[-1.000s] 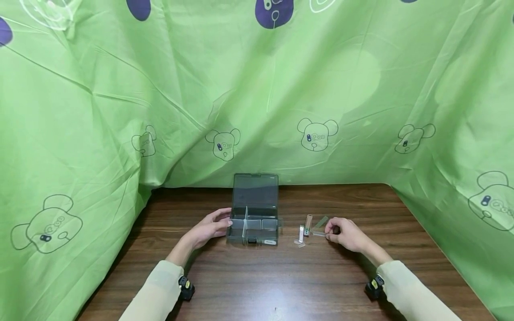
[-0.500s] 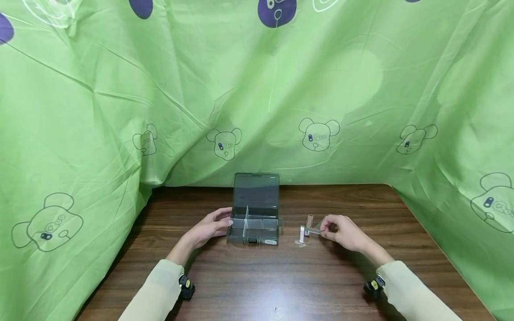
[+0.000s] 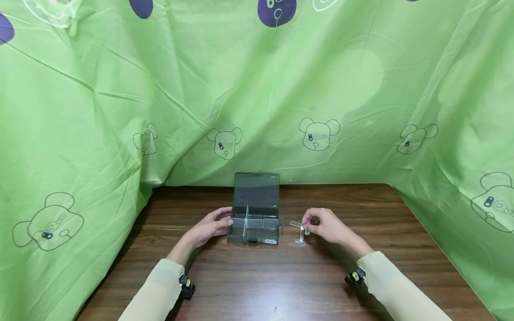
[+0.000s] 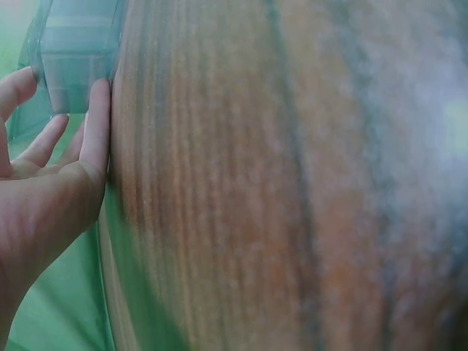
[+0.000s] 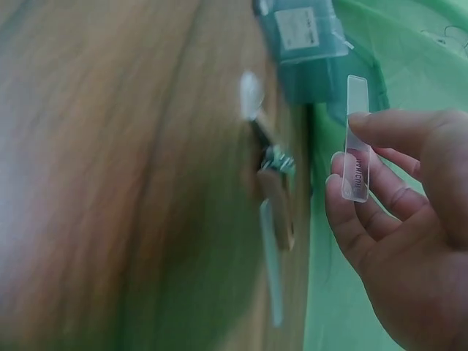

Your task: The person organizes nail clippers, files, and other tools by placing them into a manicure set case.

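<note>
Strip lifted, heading for the box

The right hand (image 3: 323, 225) now pinches the clear strip (image 5: 356, 139) off the desk (image 3: 281, 285) – carried toward the box (image 3: 254, 225) at mid-desk; the left hand (image 3: 209, 229), fingers relaxed, steadies the box's side.

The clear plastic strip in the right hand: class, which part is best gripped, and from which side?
Probably the short end nearer the palm, pinched across its flat faces. The clear plastic strip is thin, flat and long. The right hand already holds it this way with fingertips and thumb, leaving the far end free towards the compartment box, which the left hand touches.
</note>
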`<state>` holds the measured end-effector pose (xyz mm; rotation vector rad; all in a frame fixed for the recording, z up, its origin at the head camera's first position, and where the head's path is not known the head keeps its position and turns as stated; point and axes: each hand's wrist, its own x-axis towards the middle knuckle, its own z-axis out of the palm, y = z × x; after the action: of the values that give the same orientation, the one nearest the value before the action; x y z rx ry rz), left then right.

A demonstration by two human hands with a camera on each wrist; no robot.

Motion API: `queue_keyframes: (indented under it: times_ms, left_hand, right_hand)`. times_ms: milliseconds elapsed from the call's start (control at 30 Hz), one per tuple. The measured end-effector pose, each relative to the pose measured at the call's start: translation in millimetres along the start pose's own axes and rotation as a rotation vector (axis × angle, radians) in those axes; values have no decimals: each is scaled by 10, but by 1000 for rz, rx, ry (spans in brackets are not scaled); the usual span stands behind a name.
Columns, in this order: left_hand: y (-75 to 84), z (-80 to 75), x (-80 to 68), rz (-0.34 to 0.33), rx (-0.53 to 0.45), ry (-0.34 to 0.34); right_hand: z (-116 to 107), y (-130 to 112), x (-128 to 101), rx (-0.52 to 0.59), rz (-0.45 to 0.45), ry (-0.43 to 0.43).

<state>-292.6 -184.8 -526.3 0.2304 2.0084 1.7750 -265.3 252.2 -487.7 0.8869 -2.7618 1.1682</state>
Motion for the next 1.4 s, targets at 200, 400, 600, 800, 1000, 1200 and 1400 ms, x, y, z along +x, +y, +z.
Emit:
queue_keyframes:
  times_ms: [200,400,600,800,1000,1200,1400]
  left_hand:
    - [-1,4,7,1,-2,2]
    - [24,20,-3,10,13,-6]
    - [55,34,-15,18,14,-28]
    - [56,25,-20,6,14,-22]
    - [53,15,-17,0,3,-7]
    - [32,7,-19,9,6,-9]
    - [31,3,-18,5,7,-13]
  right_hand:
    - [92,-151,193,32,-16,9]
    - [246,-305,339,67,-21,-2]
    - [397,-461,466,98,-44,-3]
    - [542,-602,579,112,-59,-22]
    - [670,-663,659,114,-76,-38]
    - [747,-685,708,119,-94,-43]
    - [775,-686,708,93,-79,-48]
